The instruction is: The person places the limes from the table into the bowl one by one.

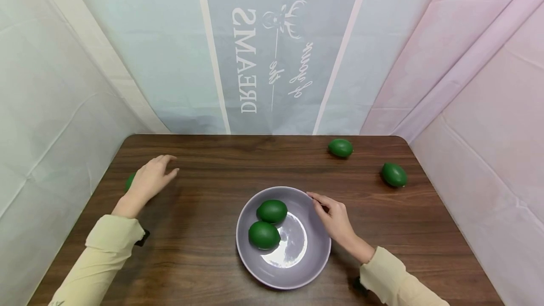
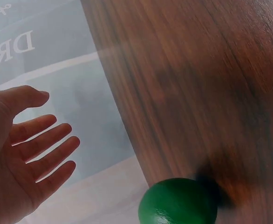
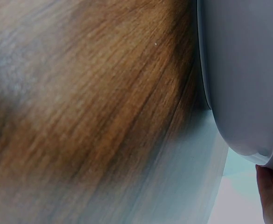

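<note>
A grey-purple bowl (image 1: 297,275) stands on the table with two green limes, one lime (image 1: 272,211) behind the other lime (image 1: 264,235). My right hand (image 1: 337,223) pinches the bowl's rim at its right side; in the right wrist view, fingers show at the edge of the bowl (image 3: 243,84). My left hand (image 1: 148,181) is over the left part of the table, fingers spread and holding nothing. Beside it, partly hidden by the hand in the head view, is another lime (image 1: 129,182). The left wrist view shows this lime (image 2: 177,203) apart from the fingers.
Towards the back right of the brown wooden table (image 1: 204,249) lie a lime (image 1: 340,148) close to the far edge and another lime (image 1: 394,174) by the right edge. A printed cloth (image 1: 272,60) hangs behind the table, with pale cloth on both sides.
</note>
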A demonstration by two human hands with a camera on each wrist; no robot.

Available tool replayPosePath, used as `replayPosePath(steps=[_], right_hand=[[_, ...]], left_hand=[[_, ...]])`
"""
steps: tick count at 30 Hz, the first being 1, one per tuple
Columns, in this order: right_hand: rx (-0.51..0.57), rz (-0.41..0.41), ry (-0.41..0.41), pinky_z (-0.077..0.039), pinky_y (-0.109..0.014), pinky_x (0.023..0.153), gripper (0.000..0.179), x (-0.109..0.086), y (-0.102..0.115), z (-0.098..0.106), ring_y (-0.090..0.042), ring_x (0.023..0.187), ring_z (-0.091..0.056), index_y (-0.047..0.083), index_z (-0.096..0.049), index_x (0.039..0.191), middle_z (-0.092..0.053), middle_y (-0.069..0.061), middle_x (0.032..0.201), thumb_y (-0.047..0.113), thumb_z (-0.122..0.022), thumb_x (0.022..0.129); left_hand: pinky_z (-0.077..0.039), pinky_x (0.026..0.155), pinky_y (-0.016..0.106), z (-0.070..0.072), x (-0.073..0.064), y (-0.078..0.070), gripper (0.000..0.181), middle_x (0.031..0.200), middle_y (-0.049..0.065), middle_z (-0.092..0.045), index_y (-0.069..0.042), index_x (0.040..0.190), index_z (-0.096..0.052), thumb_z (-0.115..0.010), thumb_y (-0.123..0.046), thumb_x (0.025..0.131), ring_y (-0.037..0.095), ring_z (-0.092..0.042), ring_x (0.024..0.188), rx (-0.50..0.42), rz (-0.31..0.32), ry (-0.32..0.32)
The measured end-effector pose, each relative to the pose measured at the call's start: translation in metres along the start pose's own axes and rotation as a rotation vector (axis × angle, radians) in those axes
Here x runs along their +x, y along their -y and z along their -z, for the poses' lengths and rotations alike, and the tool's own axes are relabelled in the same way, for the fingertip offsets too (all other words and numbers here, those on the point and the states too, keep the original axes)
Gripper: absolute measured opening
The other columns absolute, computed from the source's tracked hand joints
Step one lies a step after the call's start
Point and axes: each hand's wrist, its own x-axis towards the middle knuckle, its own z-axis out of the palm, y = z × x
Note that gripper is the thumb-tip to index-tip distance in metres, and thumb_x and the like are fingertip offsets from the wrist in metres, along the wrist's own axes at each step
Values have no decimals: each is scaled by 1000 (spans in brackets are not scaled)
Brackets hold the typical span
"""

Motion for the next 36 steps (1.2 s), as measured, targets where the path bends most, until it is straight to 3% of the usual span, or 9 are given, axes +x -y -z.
replayPosePath(steps=[9,36], right_hand=[[0,1,-4,-44,-9,64,23,-1,0,0,-6,78,-60,10,-71,101,-69,-2,96,-1,-61,83],[-5,-2,7,-44,-8,66,23,0,1,1,-11,81,-63,9,-70,102,-69,-2,97,0,-60,83]], left_hand=[[-46,66,50,-2,-2,11,42,118,31,-49,6,123,-48,-54,-19,90,43,-53,94,-10,44,-4],[-39,80,58,-5,-7,37,50,119,35,-42,12,127,-39,-54,-16,89,50,-42,105,-67,179,-71]])
